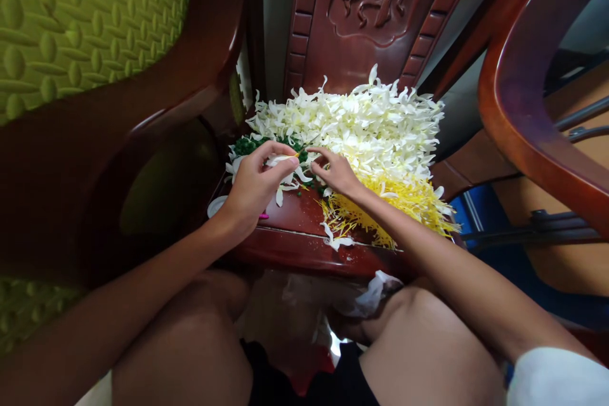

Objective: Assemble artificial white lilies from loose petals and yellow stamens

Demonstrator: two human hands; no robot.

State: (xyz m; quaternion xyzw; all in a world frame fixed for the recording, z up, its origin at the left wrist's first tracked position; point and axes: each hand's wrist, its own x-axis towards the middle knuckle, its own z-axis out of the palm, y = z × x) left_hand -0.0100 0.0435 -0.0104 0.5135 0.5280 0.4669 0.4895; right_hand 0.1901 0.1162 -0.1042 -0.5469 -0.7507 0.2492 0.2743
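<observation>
My left hand (257, 181) pinches a white flower (285, 163) between thumb and fingertips, with a small yellow tip showing at the pinch. Close to it, my right hand (333, 168) has its fingers curled toward the thumb; what they hold, if anything, is too small to make out. Behind both hands lies a wide heap of white flowers (361, 117). A pile of thin yellow strands (404, 203) sits under my right forearm. Dark green bits (247, 144) lie beyond my left hand, partly hidden by it.
Everything lies on a dark red wooden chair seat (295, 216) with a carved backrest (375, 6). A loose white flower (337, 238) is near its front edge. A pink item (263, 216) and a white round rim (216, 205) show at the left. Wooden armrests flank the seat.
</observation>
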